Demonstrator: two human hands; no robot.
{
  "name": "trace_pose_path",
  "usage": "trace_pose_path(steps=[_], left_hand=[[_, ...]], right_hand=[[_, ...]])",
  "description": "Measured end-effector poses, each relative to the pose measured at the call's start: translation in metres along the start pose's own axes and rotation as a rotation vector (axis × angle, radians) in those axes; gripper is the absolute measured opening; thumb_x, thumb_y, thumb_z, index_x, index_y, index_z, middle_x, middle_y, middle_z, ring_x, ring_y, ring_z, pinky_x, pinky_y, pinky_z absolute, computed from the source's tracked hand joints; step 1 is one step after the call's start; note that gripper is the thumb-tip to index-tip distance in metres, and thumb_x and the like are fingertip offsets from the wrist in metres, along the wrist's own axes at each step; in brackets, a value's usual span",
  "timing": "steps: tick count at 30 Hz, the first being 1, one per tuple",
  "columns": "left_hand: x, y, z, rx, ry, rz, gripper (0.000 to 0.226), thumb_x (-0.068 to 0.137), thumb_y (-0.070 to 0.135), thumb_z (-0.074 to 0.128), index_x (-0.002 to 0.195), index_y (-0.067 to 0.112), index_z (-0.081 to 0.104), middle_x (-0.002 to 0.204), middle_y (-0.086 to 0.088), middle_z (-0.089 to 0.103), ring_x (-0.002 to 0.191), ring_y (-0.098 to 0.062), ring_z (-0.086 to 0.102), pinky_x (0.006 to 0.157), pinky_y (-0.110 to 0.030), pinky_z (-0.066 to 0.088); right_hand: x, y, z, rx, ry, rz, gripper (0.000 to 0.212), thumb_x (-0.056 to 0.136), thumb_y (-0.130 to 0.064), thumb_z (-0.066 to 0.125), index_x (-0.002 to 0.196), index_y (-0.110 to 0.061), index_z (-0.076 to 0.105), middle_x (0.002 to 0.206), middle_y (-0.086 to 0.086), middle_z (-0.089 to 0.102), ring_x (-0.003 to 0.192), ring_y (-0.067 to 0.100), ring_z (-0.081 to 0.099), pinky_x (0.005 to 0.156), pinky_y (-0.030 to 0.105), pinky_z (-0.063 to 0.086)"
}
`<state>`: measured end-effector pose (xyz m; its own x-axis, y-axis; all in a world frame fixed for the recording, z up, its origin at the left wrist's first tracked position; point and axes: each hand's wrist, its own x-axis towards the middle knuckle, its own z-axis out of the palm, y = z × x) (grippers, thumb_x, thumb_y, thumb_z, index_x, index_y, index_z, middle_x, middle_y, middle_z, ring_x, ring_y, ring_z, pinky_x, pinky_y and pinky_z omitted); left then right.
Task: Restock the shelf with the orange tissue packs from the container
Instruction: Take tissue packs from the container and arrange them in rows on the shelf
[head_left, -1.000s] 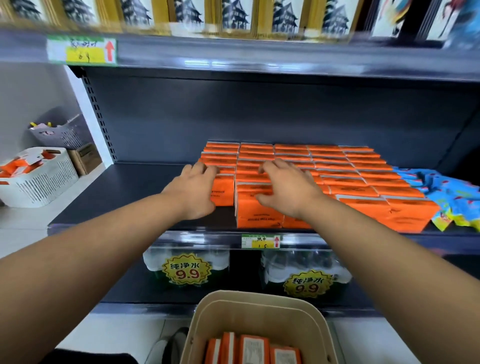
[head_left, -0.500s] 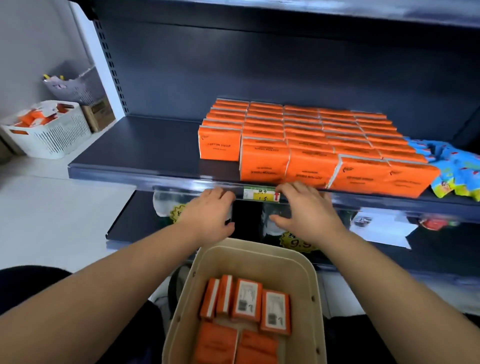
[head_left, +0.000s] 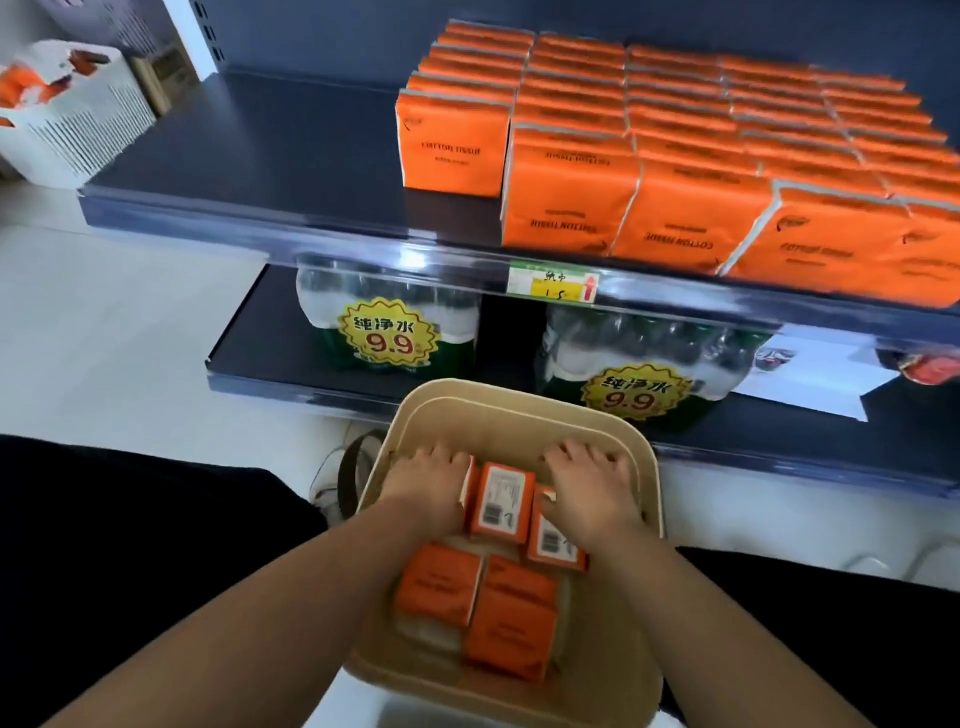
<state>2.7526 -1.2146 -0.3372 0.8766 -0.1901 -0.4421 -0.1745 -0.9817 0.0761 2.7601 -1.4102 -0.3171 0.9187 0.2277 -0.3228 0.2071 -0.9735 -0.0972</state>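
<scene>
**Both hands inside the container, flanking the upright packs**

Head view, angled downward. Beige container (head_left: 524, 410) low in the centre, directly in front of the lower shelf (head_left: 270, 358). Inside it, at the far end, upright packs (head_left: 500, 501) of orange tissue with barcode faces toward the camera. At the near end, two flat packs (head_left: 511, 618) side by side.

Left hand (head_left: 426, 488) against the left flank of the upright packs, fingers bent down toward the far wall, thumb hidden. Right hand (head_left: 592, 491) on the right flank, fingers spread and bent down, thumb touching the upper edge of one pack. Not possible to tell whether either hand is actually closed round a pack. All of these packs within the container's walls.

Above, dark upper shelf (head_left: 260, 156) with shelved packs (head_left: 691, 208) in tight rows across its right part, front row at the lip, leftmost column set slightly farther back. Price label (head_left: 553, 283) on the front rail beneath that row.

On the lower shelf, wrapped bottled water (head_left: 387, 332) with yellow 9.9 stickers. At upper left, a white slotted basket (head_left: 67, 130) with blurred orange contents.
</scene>
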Motion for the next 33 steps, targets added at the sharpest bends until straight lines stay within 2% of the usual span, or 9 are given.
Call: trace_pose_path(steps=[7, 12, 15, 17, 19, 21, 22, 30, 33], left_hand=[[0.014, 0.003, 0.07, 0.081, -0.228, 0.01, 0.054, 0.092, 0.029, 0.053, 0.141, 0.016, 0.033, 0.143, -0.012, 0.037, 0.133, -0.031, 0.035, 0.105, -0.045, 0.036], [0.015, 0.001, 0.095, 0.073, -0.253, 0.043, 0.066, 0.084, 0.04, 0.066, 0.14, 0.018, 0.037, 0.139, -0.008, 0.041, 0.129, -0.029, 0.04, 0.1, -0.041, 0.039], [0.012, -0.007, 0.117, 0.08, -0.21, 0.046, 0.071, 0.049, 0.053, 0.086, 0.11, 0.021, 0.067, 0.102, -0.002, 0.067, 0.087, -0.023, 0.067, 0.067, -0.032, 0.057], [0.014, -0.015, 0.15, 0.017, -0.144, 0.048, 0.047, 0.053, 0.046, 0.075, 0.092, 0.019, 0.074, 0.087, -0.006, 0.07, 0.069, -0.025, 0.07, 0.052, -0.036, 0.058], [0.007, -0.011, 0.141, 0.004, -0.173, 0.108, 0.046, 0.075, 0.032, 0.051, 0.114, 0.013, 0.066, 0.116, -0.014, 0.064, 0.099, -0.036, 0.066, 0.074, -0.048, 0.058], [0.006, -0.009, 0.144, 0.015, -0.235, 0.094, 0.054, 0.09, 0.029, 0.049, 0.141, 0.015, 0.039, 0.149, -0.012, 0.035, 0.136, -0.034, 0.037, 0.105, -0.046, 0.04], [0.007, -0.009, 0.142, 0.027, -0.261, 0.085, 0.058, 0.093, 0.03, 0.05, 0.145, 0.016, 0.031, 0.153, -0.011, 0.026, 0.141, -0.031, 0.027, 0.109, -0.044, 0.033], [0.018, -0.012, 0.154, -0.018, -0.265, 0.029, 0.076, 0.091, 0.038, 0.055, 0.152, 0.02, 0.013, 0.159, -0.009, 0.016, 0.145, -0.027, 0.019, 0.118, -0.04, 0.02], [0.017, -0.011, 0.157, 0.002, -0.297, 0.022, 0.07, 0.092, 0.041, 0.054, 0.15, 0.018, 0.022, 0.16, -0.012, 0.009, 0.147, -0.029, 0.013, 0.119, -0.042, 0.019]], right_hand=[[-0.005, -0.012, 0.085, -0.052, -0.186, -0.051, 0.038, 0.095, -0.025, 0.044, 0.134, -0.025, 0.043, 0.139, 0.004, 0.042, 0.129, 0.028, 0.038, 0.107, 0.051, 0.023], [-0.015, -0.013, 0.119, -0.067, -0.334, -0.039, 0.043, 0.097, -0.017, 0.04, 0.141, -0.02, 0.037, 0.145, 0.008, 0.037, 0.136, 0.031, 0.031, 0.112, 0.055, 0.019], [-0.019, -0.011, 0.134, -0.038, -0.44, -0.036, 0.053, 0.096, -0.035, 0.05, 0.144, -0.019, 0.034, 0.151, 0.009, 0.03, 0.138, 0.032, 0.029, 0.11, 0.049, 0.023], [-0.022, -0.009, 0.145, 0.002, -0.487, 0.0, 0.053, 0.095, -0.042, 0.051, 0.142, -0.021, 0.036, 0.151, 0.008, 0.032, 0.138, 0.03, 0.03, 0.108, 0.045, 0.027], [-0.026, -0.007, 0.155, 0.034, -0.553, 0.047, 0.057, 0.094, -0.046, 0.052, 0.143, -0.024, 0.034, 0.149, 0.007, 0.034, 0.138, 0.029, 0.03, 0.105, 0.044, 0.031], [-0.028, -0.006, 0.16, 0.035, -0.61, 0.07, 0.059, 0.094, -0.037, 0.053, 0.146, -0.025, 0.029, 0.15, 0.008, 0.033, 0.139, 0.028, 0.03, 0.106, 0.044, 0.031], [-0.028, -0.005, 0.161, 0.034, -0.625, 0.074, 0.061, 0.094, -0.033, 0.053, 0.147, -0.025, 0.027, 0.15, 0.008, 0.032, 0.139, 0.028, 0.029, 0.108, 0.044, 0.03], [-0.024, -0.003, 0.173, 0.076, -0.645, 0.139, 0.061, 0.093, -0.036, 0.056, 0.146, -0.021, 0.03, 0.151, 0.011, 0.028, 0.138, 0.031, 0.029, 0.111, 0.05, 0.026], [-0.021, -0.004, 0.176, 0.073, -0.658, 0.127, 0.065, 0.091, -0.035, 0.059, 0.147, -0.02, 0.03, 0.152, 0.013, 0.022, 0.139, 0.032, 0.027, 0.112, 0.05, 0.026]])
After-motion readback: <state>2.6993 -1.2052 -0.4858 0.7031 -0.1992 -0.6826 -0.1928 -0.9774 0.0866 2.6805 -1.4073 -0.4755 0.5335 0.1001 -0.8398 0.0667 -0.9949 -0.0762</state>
